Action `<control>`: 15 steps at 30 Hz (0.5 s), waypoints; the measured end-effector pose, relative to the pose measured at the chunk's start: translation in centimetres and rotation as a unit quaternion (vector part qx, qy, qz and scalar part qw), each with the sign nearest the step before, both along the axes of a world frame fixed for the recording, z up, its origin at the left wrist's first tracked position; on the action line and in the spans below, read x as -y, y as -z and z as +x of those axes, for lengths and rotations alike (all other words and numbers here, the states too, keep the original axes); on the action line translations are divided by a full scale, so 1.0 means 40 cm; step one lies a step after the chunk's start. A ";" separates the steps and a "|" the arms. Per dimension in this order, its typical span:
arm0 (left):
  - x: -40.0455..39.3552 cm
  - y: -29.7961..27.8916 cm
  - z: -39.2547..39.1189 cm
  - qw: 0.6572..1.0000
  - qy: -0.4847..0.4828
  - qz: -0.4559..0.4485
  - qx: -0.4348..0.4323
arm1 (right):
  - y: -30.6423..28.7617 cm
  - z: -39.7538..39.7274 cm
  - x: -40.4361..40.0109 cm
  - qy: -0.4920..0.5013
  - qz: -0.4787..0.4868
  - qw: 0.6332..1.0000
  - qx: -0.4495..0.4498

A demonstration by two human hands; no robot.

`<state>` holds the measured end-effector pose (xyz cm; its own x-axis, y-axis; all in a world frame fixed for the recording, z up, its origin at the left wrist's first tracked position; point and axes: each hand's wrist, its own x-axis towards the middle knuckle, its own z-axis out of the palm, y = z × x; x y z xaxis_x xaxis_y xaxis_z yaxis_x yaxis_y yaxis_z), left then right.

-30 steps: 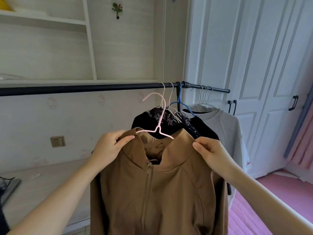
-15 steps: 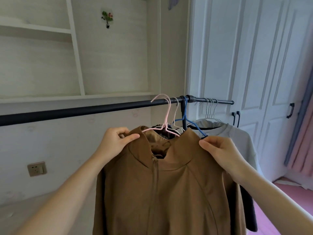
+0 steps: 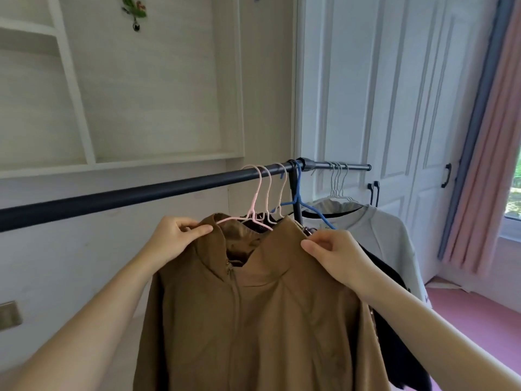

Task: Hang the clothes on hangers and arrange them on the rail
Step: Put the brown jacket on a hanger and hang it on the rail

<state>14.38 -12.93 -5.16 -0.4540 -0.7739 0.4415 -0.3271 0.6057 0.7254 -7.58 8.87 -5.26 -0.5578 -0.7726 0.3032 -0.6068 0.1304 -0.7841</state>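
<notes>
A brown zip jacket (image 3: 262, 314) hangs on a pink hanger (image 3: 255, 198) whose hook sits over the black rail (image 3: 135, 194). My left hand (image 3: 174, 241) pinches the jacket's left collar and shoulder. On the other side, my right hand (image 3: 335, 255) pinches its right shoulder. Behind the jacket hang dark garments (image 3: 394, 320) on white hangers and a blue hanger (image 3: 300, 204). A grey sweatshirt (image 3: 386, 235) hangs further right on the rail's thin end.
White wardrobe doors (image 3: 408, 108) with black handles stand behind the rail's right end. A pink curtain (image 3: 490, 153) and a window are at the far right. Wall shelves (image 3: 121, 162) run behind the rail. A wall socket (image 3: 10, 316) is low on the left.
The jacket and pink hanger went up and toward the rail; the hook, below the rail a second ago, now sits over it. Both hands kept their hold on the shoulders.
</notes>
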 end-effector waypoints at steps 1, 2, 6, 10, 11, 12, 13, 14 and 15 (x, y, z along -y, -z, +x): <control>0.007 0.008 -0.002 1.000 -0.001 0.000 0.008 | 0.008 -0.001 0.003 0.000 0.006 1.000 -0.001; 0.014 0.017 -0.003 1.000 -0.005 -0.003 0.018 | 0.016 -0.002 0.005 -0.001 0.013 1.000 -0.003; 0.014 0.039 -0.007 0.998 -0.026 -0.041 0.034 | 0.029 0.001 -0.002 0.003 0.017 0.999 -0.032; -0.020 0.041 -0.001 0.996 -0.030 -0.070 0.048 | 0.024 0.017 -0.031 0.002 0.009 0.995 -0.096; -0.029 0.041 -0.001 0.996 -0.031 -0.069 0.051 | 0.025 0.020 -0.040 0.002 0.003 0.994 -0.106; -0.043 0.045 0.006 0.996 -0.035 -0.065 0.055 | 0.028 0.027 -0.054 -0.002 -0.005 0.994 -0.110; -0.056 0.047 0.011 0.996 -0.039 -0.058 0.054 | 0.032 0.031 -0.065 -0.005 -0.014 0.993 -0.114; -0.072 0.047 0.022 0.997 -0.041 -0.047 0.046 | 0.035 0.036 -0.077 -0.009 -0.025 0.993 -0.119; -0.090 0.043 0.034 0.998 -0.042 -0.034 0.035 | 0.036 0.038 -0.087 -0.012 -0.034 0.992 -0.123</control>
<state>15.75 -9.32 -6.90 -0.4198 -0.7800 0.4641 -0.4266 0.6209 0.6576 -6.06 12.35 -6.69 -0.4415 -0.7581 0.4798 -0.7833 0.0649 -0.6182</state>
